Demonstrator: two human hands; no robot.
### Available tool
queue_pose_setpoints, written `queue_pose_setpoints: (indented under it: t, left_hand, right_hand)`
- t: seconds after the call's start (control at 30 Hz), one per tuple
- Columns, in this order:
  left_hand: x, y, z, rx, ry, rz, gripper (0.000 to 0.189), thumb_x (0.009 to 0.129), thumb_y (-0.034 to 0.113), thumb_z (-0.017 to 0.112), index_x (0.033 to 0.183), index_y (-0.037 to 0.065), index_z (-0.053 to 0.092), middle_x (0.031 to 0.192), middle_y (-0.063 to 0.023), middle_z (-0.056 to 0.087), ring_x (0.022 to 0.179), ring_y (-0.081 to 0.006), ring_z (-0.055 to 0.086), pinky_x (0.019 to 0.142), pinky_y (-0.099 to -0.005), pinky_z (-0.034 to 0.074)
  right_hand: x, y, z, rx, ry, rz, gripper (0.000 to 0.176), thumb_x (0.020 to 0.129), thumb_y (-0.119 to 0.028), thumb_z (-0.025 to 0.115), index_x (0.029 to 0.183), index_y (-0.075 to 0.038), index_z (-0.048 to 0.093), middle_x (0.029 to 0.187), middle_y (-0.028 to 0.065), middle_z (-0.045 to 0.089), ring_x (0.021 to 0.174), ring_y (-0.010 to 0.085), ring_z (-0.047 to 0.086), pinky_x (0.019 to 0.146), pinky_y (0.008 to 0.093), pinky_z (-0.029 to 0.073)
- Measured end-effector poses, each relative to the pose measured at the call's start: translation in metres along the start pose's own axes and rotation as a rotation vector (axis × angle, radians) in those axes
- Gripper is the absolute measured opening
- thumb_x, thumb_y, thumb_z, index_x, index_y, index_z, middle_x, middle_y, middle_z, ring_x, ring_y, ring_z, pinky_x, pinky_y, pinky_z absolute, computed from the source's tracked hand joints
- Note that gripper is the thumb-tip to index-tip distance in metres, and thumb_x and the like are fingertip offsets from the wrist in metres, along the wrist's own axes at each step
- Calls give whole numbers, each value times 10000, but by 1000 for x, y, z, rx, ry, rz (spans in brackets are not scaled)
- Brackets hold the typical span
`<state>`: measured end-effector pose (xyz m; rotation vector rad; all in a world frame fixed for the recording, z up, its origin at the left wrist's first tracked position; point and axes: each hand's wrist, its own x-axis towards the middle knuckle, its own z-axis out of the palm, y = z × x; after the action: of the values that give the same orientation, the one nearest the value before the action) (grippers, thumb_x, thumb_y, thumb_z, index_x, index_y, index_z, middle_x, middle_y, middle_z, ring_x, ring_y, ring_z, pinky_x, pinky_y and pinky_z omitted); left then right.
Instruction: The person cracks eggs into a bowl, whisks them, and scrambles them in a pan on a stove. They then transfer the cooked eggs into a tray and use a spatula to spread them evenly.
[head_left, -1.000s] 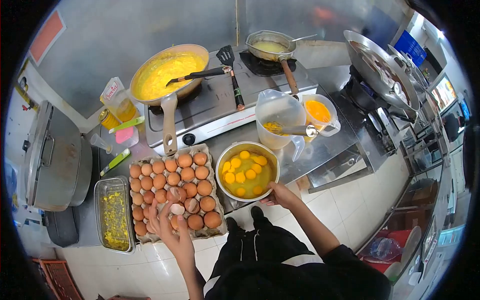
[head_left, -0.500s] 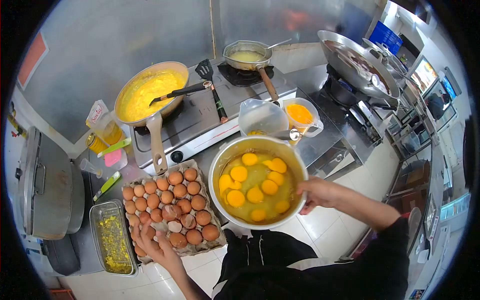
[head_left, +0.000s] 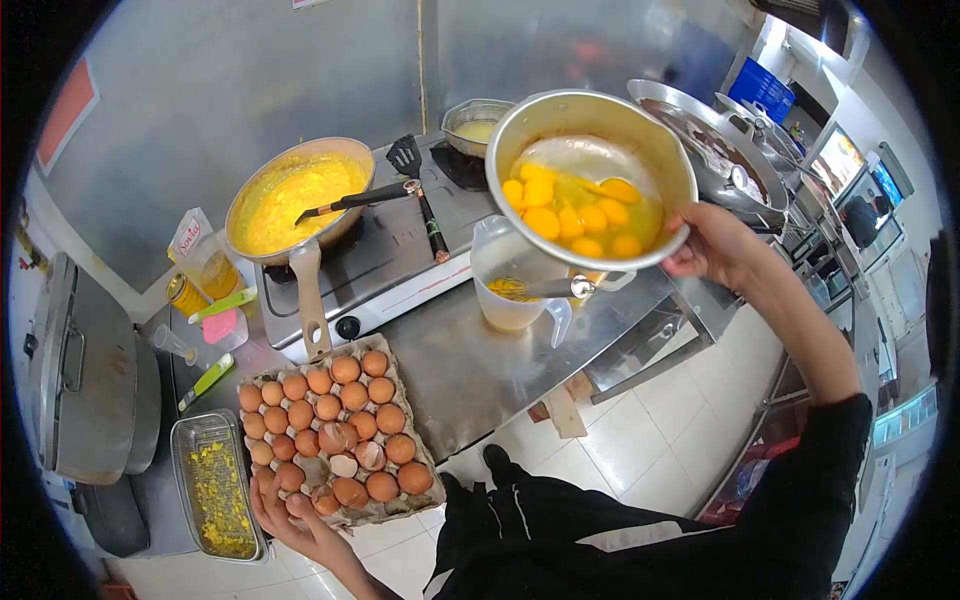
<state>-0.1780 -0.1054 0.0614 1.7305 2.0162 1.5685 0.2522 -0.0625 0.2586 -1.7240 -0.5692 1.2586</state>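
Note:
My right hand [head_left: 715,245] grips the rim of a round metal pot [head_left: 600,120], tilted above the counter and the plastic jug. Several whole yolks [head_left: 570,220] lie in clear egg white inside it. My left hand [head_left: 300,530] is at the near left corner of a cardboard egg tray [head_left: 405,480], fingers apart and touching or very close to the eggs. Brown eggs [head_left: 350,492] fill most of the tray, with broken shells [head_left: 343,465] among them. Below the pot stands a clear jug [head_left: 515,265] with a black-handled whisk [head_left: 545,288] in it.
A pan [head_left: 290,190] of scrambled egg and a black slotted turner [head_left: 405,158] are on the gas stove [head_left: 400,270]. A wire-mesh container [head_left: 215,490] with yellow bits and a large lidded pot [head_left: 95,360] stand left. A wok [head_left: 700,130] is at right.
My right hand has raised the pot away to the upper right and tilted it; the yolks have slid together. My left hand has moved down to the tray's near left corner.

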Motion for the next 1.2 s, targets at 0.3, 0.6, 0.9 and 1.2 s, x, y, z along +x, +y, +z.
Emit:
queue_pose_setpoints:
  t: [0.3, 0.6, 0.9, 1.2]
  left_hand:
    - [-1, 6, -17, 130, 3, -89, 284, 851, 245, 378, 1002, 26, 479, 1209, -124, 338, 1137, -264, 300, 816, -400, 355]
    - [-2, 8, -15, 208, 15, -39, 294, 843, 255, 392, 994, 19, 481, 1202, -118, 354, 1144, -267, 292, 792, -401, 361]
    - [0, 16, -8, 170, 0, -49, 279, 836, 220, 402, 989, 1, 481, 1212, -118, 336, 1105, -261, 325, 793, -375, 366]
    - [-1, 7, -5, 100, 0, -44, 299, 844, 246, 387, 987, 3, 484, 1207, -137, 328, 1121, -269, 310, 840, -393, 356]
  right_hand:
    - [97, 12, -3, -318, 125, -263, 555, 703, -77, 346, 1232, -128, 190, 820, 155, 560, 493, 168, 583, 428, 248, 516]
    - [138, 31, -3, -484, 288, -433, 603, 720, -58, 346, 1265, -184, 119, 856, 220, 536, 438, 216, 563, 372, 269, 487]
    - [117, 53, 19, -922, 466, -884, 678, 693, -28, 425, 1275, -209, 130, 706, 250, 535, 593, 387, 539, 580, 445, 432]
    - [129, 64, 12, -595, 397, -908, 670, 690, 0, 404, 1265, -179, 111, 770, 252, 538, 548, 363, 554, 498, 406, 469]
